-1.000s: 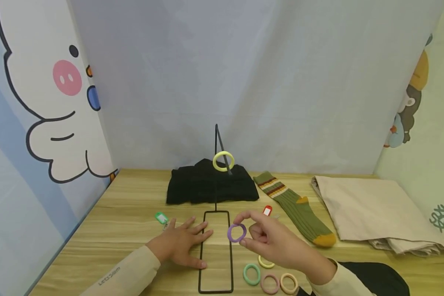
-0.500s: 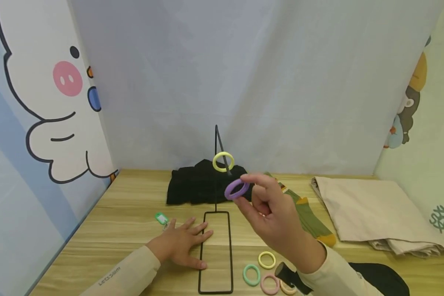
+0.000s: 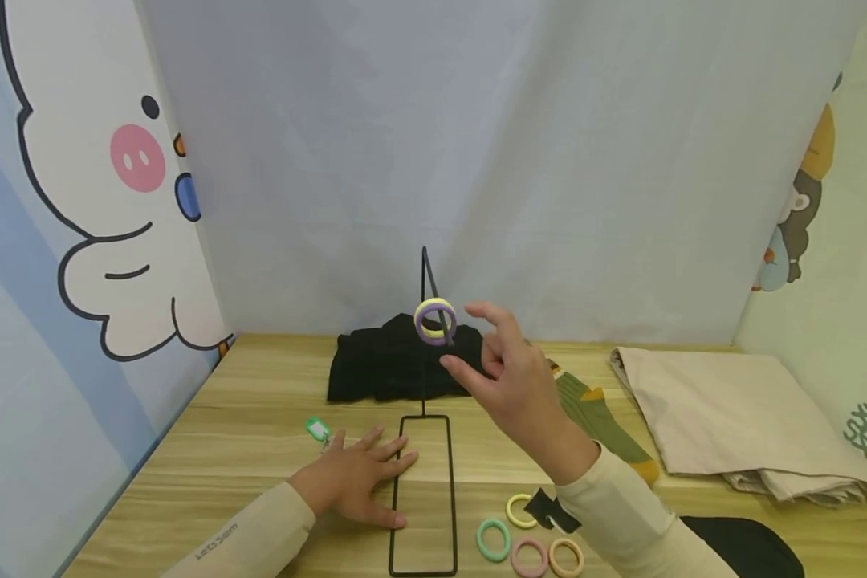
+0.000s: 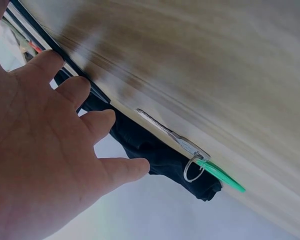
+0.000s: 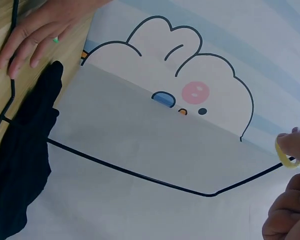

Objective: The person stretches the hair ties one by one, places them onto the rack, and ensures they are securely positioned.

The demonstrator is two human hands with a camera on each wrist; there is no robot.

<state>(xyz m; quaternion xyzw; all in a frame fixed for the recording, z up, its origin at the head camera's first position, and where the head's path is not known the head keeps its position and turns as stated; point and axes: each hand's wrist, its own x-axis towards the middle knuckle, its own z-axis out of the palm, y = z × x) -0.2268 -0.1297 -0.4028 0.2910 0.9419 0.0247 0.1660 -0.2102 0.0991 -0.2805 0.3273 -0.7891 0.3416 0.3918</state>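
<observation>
A black wire stand (image 3: 453, 498) has a rectangular base on the wooden table and an upright that bends into an arm. On that arm hang a purple hair tie (image 3: 441, 340) and a yellow hair tie (image 3: 434, 302), overlapping. Just right of them is my right hand (image 3: 513, 377), thumb and index finger spread apart with nothing pinched, other fingers curled in. In the right wrist view its thumb (image 5: 295, 145) overlaps the yellow one. My left hand (image 3: 361, 478) lies with fingers spread across the left side of the base.
Green (image 3: 493, 539), pink (image 3: 529, 557), orange (image 3: 566, 557) and yellow (image 3: 522, 510) hair ties lie front right. Behind the stand is folded black cloth (image 3: 376, 365). A green sock (image 3: 600, 417) and beige cloth (image 3: 737, 409) lie right. A green-tagged key (image 4: 220, 175) is beside my left hand.
My right hand has raised the purple hair tie from over the base to the stand's arm and let go; it now hangs there with the yellow one. My left hand has stayed put.
</observation>
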